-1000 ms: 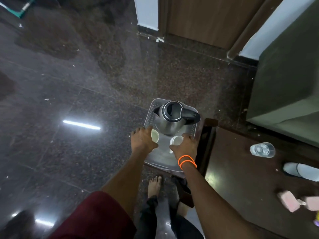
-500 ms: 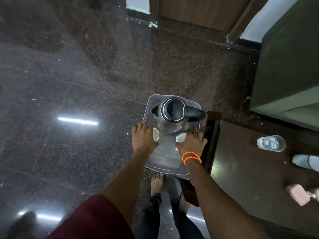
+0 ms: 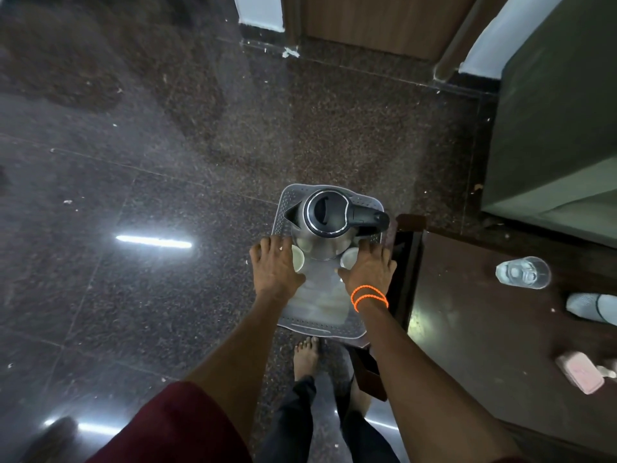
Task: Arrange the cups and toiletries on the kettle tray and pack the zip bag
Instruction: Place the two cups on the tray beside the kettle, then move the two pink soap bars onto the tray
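A grey perforated tray (image 3: 317,305) is held over the floor beside a dark wooden table (image 3: 484,345). A steel kettle (image 3: 329,217) with a black lid and handle stands at the tray's far end. Two small white cups sit just in front of it, the left cup (image 3: 298,259) and the right cup (image 3: 349,257), each partly covered by a hand. My left hand (image 3: 272,265) grips the tray's left side and my right hand (image 3: 369,269), with orange wrist bands, grips the right side.
On the table lie a clear glass (image 3: 522,272), a white item (image 3: 591,307) at the right edge and a pink case (image 3: 581,370). A grey-green block of furniture (image 3: 561,128) stands at the back right, with a wooden door (image 3: 384,21) behind. My bare feet are below the tray.
Both hands have slid forward along the tray's sides toward the kettle and now cover more of the cups. The tray stays beside the table's corner.
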